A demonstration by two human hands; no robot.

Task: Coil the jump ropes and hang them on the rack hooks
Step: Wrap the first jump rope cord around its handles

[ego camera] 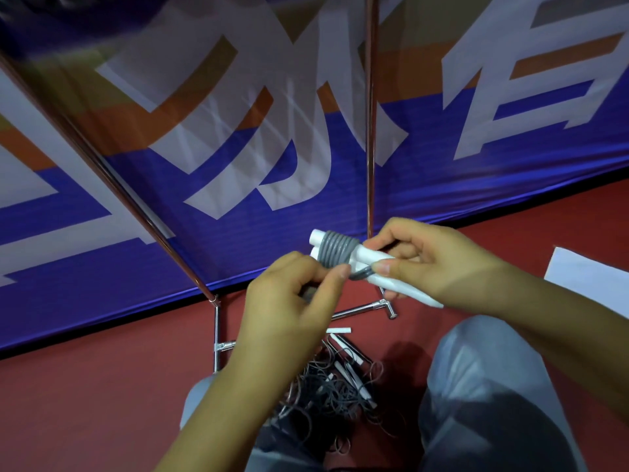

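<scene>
Mid-coil: my right hand [422, 264] grips white handles [371, 258], left hand [292, 301] pinches cord [335, 255]. Next: tuck end, then hang on rack [218, 321].

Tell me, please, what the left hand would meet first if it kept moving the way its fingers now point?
Most likely the grey cord coil wound round the white handles, just beyond the left hand. Its fingertips already seem to touch the coil's lower edge, though depth is unclear.
</scene>
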